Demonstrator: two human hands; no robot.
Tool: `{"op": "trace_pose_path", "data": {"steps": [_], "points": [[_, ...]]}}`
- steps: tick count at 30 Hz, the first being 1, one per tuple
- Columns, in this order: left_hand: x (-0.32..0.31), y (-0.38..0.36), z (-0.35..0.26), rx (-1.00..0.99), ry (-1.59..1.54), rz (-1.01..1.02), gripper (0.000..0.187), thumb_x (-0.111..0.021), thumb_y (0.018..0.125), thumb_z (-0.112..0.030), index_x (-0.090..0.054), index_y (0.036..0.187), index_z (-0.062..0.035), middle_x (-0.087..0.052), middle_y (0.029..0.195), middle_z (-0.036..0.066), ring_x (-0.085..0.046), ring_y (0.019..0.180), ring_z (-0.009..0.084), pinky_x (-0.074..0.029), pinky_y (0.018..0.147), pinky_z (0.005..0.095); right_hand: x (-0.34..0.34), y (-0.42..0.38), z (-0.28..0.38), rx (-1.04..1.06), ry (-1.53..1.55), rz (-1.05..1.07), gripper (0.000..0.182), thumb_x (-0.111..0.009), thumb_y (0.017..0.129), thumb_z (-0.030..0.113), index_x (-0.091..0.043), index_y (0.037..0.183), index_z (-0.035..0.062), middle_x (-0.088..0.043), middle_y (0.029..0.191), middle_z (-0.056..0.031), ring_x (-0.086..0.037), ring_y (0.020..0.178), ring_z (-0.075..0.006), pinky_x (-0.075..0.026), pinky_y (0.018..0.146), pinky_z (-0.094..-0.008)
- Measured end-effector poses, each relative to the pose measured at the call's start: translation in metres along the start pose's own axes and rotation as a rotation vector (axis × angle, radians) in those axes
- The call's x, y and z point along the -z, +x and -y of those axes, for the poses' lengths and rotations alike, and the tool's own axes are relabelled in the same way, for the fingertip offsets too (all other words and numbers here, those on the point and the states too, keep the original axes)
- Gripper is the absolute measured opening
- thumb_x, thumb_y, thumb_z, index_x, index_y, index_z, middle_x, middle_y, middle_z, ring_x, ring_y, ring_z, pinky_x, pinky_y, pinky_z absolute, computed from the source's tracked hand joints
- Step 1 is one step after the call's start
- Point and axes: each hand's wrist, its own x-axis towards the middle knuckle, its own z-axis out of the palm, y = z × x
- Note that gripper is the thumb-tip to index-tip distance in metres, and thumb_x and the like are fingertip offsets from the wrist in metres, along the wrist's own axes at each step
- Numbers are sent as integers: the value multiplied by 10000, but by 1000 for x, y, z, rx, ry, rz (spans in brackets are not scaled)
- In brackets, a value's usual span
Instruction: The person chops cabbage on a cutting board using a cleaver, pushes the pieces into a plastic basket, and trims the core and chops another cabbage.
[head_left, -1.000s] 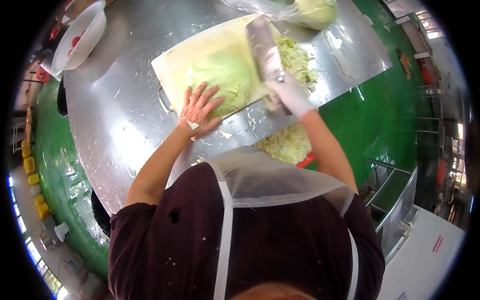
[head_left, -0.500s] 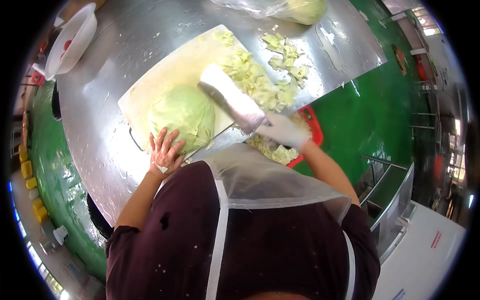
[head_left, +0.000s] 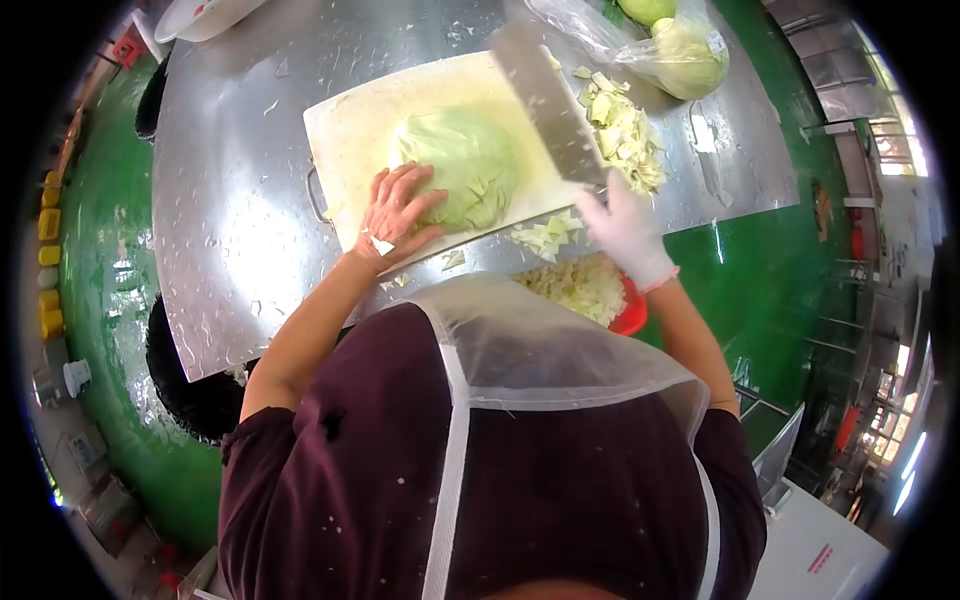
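Pressing spread fingers on the cabbage [head_left: 460, 165] mid-board [head_left: 350, 130], the left hand [head_left: 395, 215] steadies it while the gloved right hand [head_left: 625, 225], fingers clamped, grips a cleaver [head_left: 548, 105] near the board's right edge, handle hidden.

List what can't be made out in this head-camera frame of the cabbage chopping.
1. Cleaver handle: wrapped by the gloved right hand; the blade tip blurs near the top edge.
2. Red bin of chopped cabbage: mostly hidden under the table edge and the apron.
3. White bowl: cut off by the top edge, contents unseen.
4. Cabbage near side: covered by the left hand.
5. Bagged cabbages: count unclear, cropped at the top.
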Motion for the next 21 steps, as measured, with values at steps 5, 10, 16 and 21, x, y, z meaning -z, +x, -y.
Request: {"op": "trace_pose_path", "data": {"steps": [5, 10, 16, 21], "points": [[-9, 13, -9, 44, 86, -3, 495, -767, 735, -342, -605, 1189, -230, -511, 1312, 48, -435, 1250, 279, -333, 1018, 497, -21, 2, 5, -33, 90, 115, 378, -577, 924, 377, -501, 1004, 16, -627, 810, -208, -612, 766, -434, -470, 671, -503], [-2, 32, -17, 43, 117, -38, 407, -729, 751, -461, -662, 1087, -241, -564, 1201, 14, -480, 1201, 251, -305, 990, 554, 5, 8, 23, -24, -17, 219, 363, -559, 930, 363, -490, 1003, 14, -635, 834, -228, -609, 779, -445, -474, 686, -510], [-22, 47, 9, 17, 58, -101, 300, -729, 738, -332, -666, 1013, -230, -573, 1144, 11, -511, 1153, 240, -317, 970, 544, 5, 19, 32, -14, -145, 309, 339, -515, 943, 326, -493, 1026, -2, -637, 853, -262, -619, 810, -449, -486, 710, -508], [-29, 45, 6, 44, 67, -132, 309, -734, 723, -334, -665, 1008, -237, -572, 1143, -2, -510, 1145, 231, -317, 971, 529, -33, 39, 28, -134, -174, 325, 346, -527, 943, 327, -492, 1053, 0, -648, 857, -234, -635, 818, -415, -484, 738, -488]]}}
